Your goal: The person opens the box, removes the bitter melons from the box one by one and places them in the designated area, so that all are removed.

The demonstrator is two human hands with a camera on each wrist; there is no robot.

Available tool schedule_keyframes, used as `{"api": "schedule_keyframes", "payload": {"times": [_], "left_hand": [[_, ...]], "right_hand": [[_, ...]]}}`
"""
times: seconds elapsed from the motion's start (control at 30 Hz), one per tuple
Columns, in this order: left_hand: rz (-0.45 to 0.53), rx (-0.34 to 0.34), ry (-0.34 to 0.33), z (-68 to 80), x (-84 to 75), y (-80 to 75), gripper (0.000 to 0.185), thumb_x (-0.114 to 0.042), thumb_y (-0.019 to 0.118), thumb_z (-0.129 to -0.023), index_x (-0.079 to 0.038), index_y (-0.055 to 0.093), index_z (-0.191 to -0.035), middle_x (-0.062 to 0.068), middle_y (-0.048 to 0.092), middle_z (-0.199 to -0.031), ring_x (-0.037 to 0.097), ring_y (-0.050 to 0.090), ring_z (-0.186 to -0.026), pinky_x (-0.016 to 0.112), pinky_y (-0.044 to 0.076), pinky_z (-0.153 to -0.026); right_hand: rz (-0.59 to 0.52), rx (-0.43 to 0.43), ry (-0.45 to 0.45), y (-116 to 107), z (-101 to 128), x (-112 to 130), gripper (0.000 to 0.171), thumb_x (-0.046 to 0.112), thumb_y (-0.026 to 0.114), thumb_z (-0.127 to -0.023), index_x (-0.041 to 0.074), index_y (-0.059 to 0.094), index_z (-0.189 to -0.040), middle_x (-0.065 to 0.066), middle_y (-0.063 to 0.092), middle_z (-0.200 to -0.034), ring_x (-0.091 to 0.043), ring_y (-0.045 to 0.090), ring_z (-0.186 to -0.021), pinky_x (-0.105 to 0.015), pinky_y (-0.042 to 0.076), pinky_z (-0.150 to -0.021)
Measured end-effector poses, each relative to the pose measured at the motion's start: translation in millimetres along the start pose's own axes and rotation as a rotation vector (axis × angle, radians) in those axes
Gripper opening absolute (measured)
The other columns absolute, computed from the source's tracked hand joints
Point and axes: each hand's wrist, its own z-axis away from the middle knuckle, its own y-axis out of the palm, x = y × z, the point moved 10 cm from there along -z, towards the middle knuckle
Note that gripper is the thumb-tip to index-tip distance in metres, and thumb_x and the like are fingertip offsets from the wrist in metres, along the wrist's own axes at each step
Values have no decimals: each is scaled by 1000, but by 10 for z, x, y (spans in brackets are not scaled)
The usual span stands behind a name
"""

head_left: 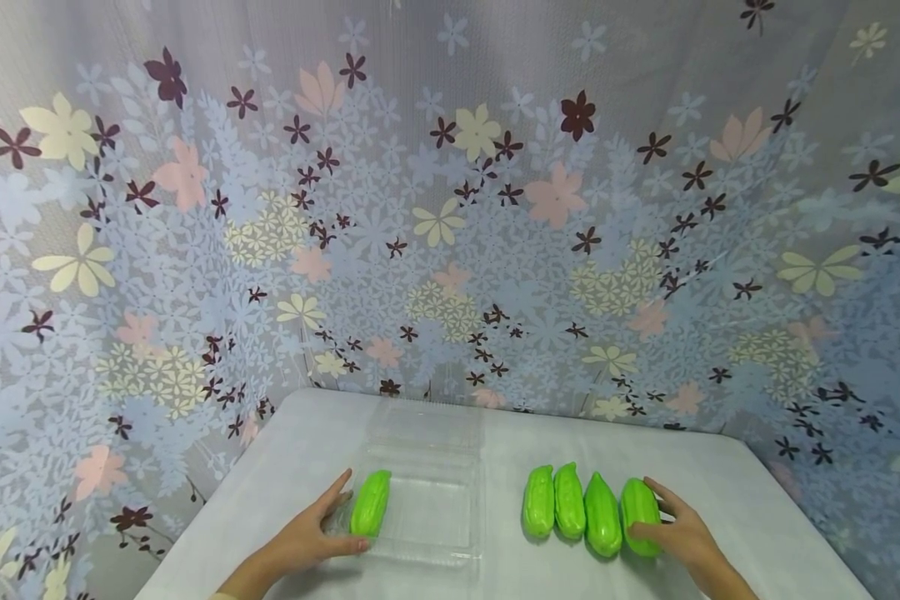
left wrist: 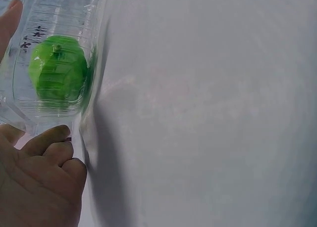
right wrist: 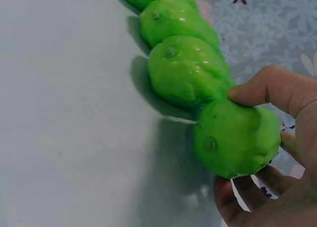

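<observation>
My left hand (head_left: 303, 537) grips the left side of a clear plastic container (head_left: 435, 508) with its lid open toward the back. Inside that container, along its left side, lies one green bitter melon (head_left: 371, 503), which shows through the clear wall in the left wrist view. My right hand (head_left: 682, 533) holds a ridged green bitter melon (right wrist: 237, 138), thumb on one side and fingers curled round the other. Right beside this melon is another bitter melon (head_left: 603, 515), the nearest of three in a row on the table.
The other two bitter melons, one in the middle (head_left: 569, 502) and one at the left end (head_left: 538, 502), stand close together right of the container. A white cloth covers the table (head_left: 750, 508). Behind it hangs a flowered curtain (head_left: 450, 250).
</observation>
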Motion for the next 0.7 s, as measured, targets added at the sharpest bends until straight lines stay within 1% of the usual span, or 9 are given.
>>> {"api": "schedule_keyframes", "payload": {"times": [0.2, 0.37, 0.57, 0.7], "left_hand": [[3, 1, 3, 9, -7, 6, 113, -35, 86, -81, -12, 12, -163, 33, 34, -153, 51, 29, -142, 61, 29, -114], [1, -2, 4, 11, -19, 10, 113, -35, 86, -81, -12, 13, -163, 34, 33, -153, 51, 29, -142, 61, 29, -114], [-4, -4, 4, 13, -18, 6, 113, -35, 86, -81, -12, 13, -163, 34, 34, -153, 50, 30, -142, 61, 29, -114], [-1, -5, 5, 7, -2, 5, 113, -35, 87, -81, -12, 13, -163, 33, 34, -153, 50, 30, -142, 61, 29, -114]], "right_hand": [[34, 3, 43, 69, -21, -75, 109, 28, 82, -79, -3, 13, -157, -45, 22, -146, -62, 29, -131, -71, 30, -108], [43, -9, 68, 84, 2, -98, 111, 30, 81, -80, -5, 8, -156, -46, 17, -149, -61, 23, -136, -70, 22, -111], [7, 4, 24, 84, 1, -77, 119, 44, 79, -83, 0, -2, -158, -41, 9, -154, -61, 18, -138, -71, 21, -110], [4, -5, 12, 70, -15, -96, 119, 52, 75, -85, 2, -5, -158, -39, 6, -156, -60, 17, -139, -72, 20, -110]]}}
